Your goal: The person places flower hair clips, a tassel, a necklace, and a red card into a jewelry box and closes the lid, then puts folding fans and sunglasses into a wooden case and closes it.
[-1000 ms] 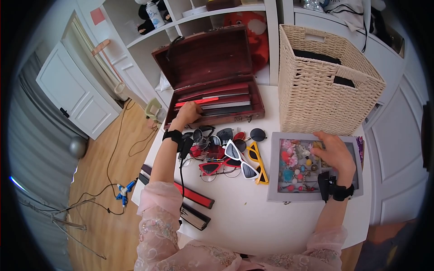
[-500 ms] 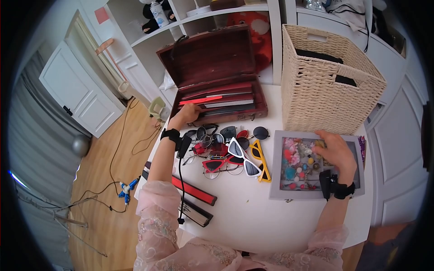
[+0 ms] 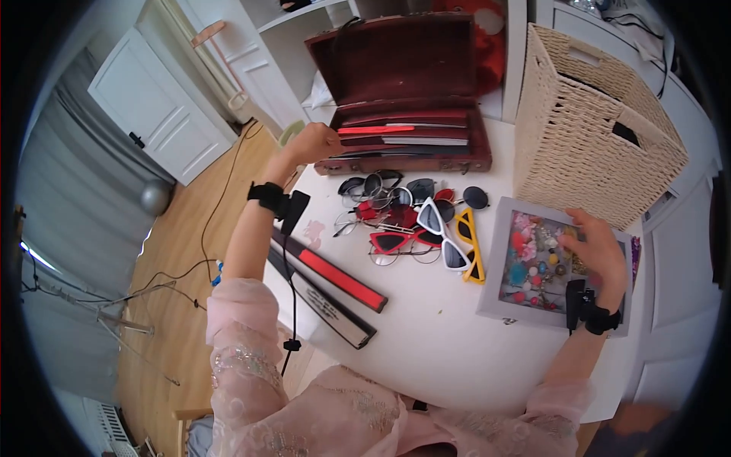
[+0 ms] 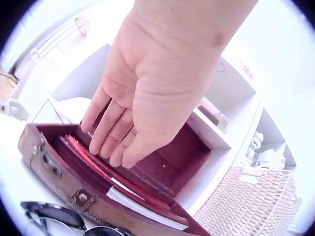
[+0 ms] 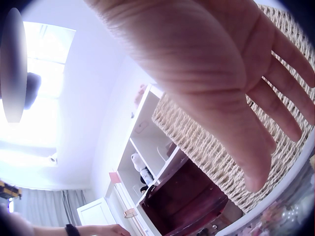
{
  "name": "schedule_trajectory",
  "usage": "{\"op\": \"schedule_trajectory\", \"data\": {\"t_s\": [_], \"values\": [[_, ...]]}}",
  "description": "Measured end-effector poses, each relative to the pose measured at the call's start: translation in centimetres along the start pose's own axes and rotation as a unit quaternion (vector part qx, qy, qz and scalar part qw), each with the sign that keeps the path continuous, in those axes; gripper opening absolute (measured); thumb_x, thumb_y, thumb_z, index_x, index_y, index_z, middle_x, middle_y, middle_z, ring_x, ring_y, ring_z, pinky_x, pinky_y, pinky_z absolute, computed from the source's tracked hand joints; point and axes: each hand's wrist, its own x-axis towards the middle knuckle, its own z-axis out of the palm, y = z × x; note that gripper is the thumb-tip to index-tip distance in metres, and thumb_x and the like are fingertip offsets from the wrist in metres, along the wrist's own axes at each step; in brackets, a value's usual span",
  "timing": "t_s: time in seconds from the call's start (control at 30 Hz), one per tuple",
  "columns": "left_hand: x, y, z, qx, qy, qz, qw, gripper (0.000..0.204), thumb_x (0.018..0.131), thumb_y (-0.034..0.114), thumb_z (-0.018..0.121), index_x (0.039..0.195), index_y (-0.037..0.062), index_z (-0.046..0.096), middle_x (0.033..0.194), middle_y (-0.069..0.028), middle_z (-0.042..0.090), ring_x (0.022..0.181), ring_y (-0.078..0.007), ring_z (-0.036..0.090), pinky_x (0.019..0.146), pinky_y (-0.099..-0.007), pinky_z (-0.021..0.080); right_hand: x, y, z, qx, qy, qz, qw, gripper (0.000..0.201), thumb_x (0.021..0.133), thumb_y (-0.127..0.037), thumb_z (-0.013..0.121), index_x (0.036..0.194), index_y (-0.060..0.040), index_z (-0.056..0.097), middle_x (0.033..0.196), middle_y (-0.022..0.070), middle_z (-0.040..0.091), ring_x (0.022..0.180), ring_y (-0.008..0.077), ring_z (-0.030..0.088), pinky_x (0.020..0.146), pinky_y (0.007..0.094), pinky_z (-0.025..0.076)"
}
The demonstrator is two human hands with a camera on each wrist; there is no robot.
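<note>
My left hand [image 3: 311, 145] hovers at the left end of a dark red wooden case [image 3: 411, 162] that stands with its lid raised. In the left wrist view its fingers [image 4: 114, 125] reach down loosely over folders [image 4: 88, 157] in the case and hold nothing. A bright red folder [image 3: 377, 130] stands among them. My right hand [image 3: 598, 247] rests over a grey box [image 3: 493, 259] with a clear lid, its fingers nearly straight. Beads and pink flowers [image 3: 525, 228] show through that lid.
Between case and box lies a heap of sunglasses, with white-framed [image 3: 444, 236] and yellow-framed [image 3: 470, 247] pairs on the right. Two folded fans [image 3: 343, 278] lie at the table's front left. A woven basket [image 3: 594, 137] stands behind the box. A cable hangs from the left wrist.
My left hand has risen out of the case, up and left, empty. The right hand stays on the grey box. The head view has shifted, with the table lying further right in it.
</note>
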Motion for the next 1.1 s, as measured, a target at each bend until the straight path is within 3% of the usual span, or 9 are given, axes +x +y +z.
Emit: {"op": "schedule_trajectory", "data": {"t_s": [0.1,0.27,0.33,0.4,0.47,0.67,0.87,1.0,1.1], "values": [[-4.3,3.5,-3.6,0.042,-0.086,-0.040,0.995,0.013,0.073,0.019,0.067,0.075,0.0061,0.070,0.070,-0.0089,0.066,0.065,-0.0220,0.063,0.059,-0.0336,0.049,-0.1,-0.6,-0.2,0.000,-0.008,0.010,1.000,0.047,0.074,-0.013,0.068,0.117,-0.0007,0.054,0.104,0.0214,0.061,0.104,0.0343,0.055,0.089,0.0385,0.042],[-9.9,1.8,-2.7,0.100,-0.321,-0.111,0.935,0.024,0.067,0.021,0.074,0.082,0.0035,0.067,0.076,-0.0093,0.067,0.072,-0.0225,0.063,0.066,-0.0323,0.050,-0.3,-1.2,-0.5,-0.005,-0.006,0.006,1.000,0.046,0.073,-0.011,0.068,0.115,0.0019,0.054,0.104,0.0224,0.061,0.102,0.0350,0.057,0.087,0.0381,0.043],[-11.5,3.5,-1.3,0.113,-0.356,-0.150,0.915,0.032,0.063,0.024,0.076,0.084,0.0024,0.067,0.081,-0.0102,0.067,0.075,-0.0246,0.063,0.068,-0.0329,0.050,-0.2,-0.9,-0.4,-0.005,-0.005,0.002,1.000,0.046,0.073,-0.012,0.068,0.114,0.0030,0.055,0.103,0.0234,0.061,0.101,0.0353,0.058,0.086,0.0382,0.044],[-12.6,3.5,0.7,0.029,-0.361,-0.034,0.931,0.037,0.060,0.025,0.077,0.087,0.0031,0.066,0.084,-0.0103,0.066,0.079,-0.0249,0.063,0.069,-0.0334,0.050,-0.2,-0.9,-0.4,-0.002,-0.003,0.007,1.000,0.046,0.072,-0.012,0.069,0.114,0.0031,0.055,0.103,0.0239,0.061,0.100,0.0354,0.058,0.086,0.0383,0.044],[-12.5,6.2,1.7,0.082,-0.409,-0.047,0.908,0.045,0.058,0.026,0.078,0.095,0.0051,0.062,0.088,-0.0097,0.064,0.085,-0.0265,0.061,0.072,-0.0353,0.049,-0.2,-0.9,-0.4,0.000,-0.001,0.013,1.000,0.047,0.072,-0.012,0.070,0.113,0.0032,0.055,0.103,0.0244,0.061,0.100,0.0356,0.058,0.086,0.0384,0.045],[-12.7,7.7,5.0,0.131,-0.441,-0.011,0.888,0.042,0.055,0.021,0.079,0.089,0.0068,0.060,0.084,-0.0093,0.063,0.085,-0.0291,0.060,0.070,-0.0391,0.046,-0.4,-0.8,-0.5,-0.012,0.003,0.009,1.000,0.048,0.071,-0.014,0.071,0.113,0.0025,0.056,0.102,0.0248,0.061,0.098,0.0362,0.059,0.084,0.0390,0.045],[-13.6,8.4,4.6,0.124,-0.342,0.083,0.928,0.034,0.061,0.016,0.071,0.091,0.0055,0.061,0.083,-0.0105,0.063,0.084,-0.0300,0.061,0.073,-0.0382,0.047,-0.2,-0.4,-0.4,-0.027,0.005,0.002,1.000,0.048,0.072,-0.016,0.072,0.113,0.0007,0.056,0.101,0.0237,0.062,0.099,0.0356,0.057,0.085,0.0395,0.044],[-12.3,10.6,2.7,0.184,-0.376,0.046,0.907,0.033,0.063,0.020,0.068,0.092,0.0055,0.061,0.084,-0.0113,0.063,0.084,-0.0295,0.061,0.075,-0.0378,0.048,-0.4,-0.3,-0.4,-0.033,0.014,-0.011,0.999,0.047,0.072,-0.018,0.071,0.112,0.0013,0.056,0.102,0.0220,0.062,0.100,0.0357,0.056,0.085,0.0399,0.044],[-11.5,11.7,1.4,0.153,-0.326,0.030,0.932,0.035,0.065,0.024,0.068,0.093,0.0055,0.060,0.085,-0.0136,0.062,0.084,-0.0304,0.060,0.076,-0.0369,0.047,-0.4,-0.1,-0.4,-0.035,0.020,-0.020,0.999,0.047,0.072,-0.018,0.071,0.113,0.0013,0.056,0.102,0.0215,0.062,0.099,0.0360,0.057,0.085,0.0400,0.044]]}}
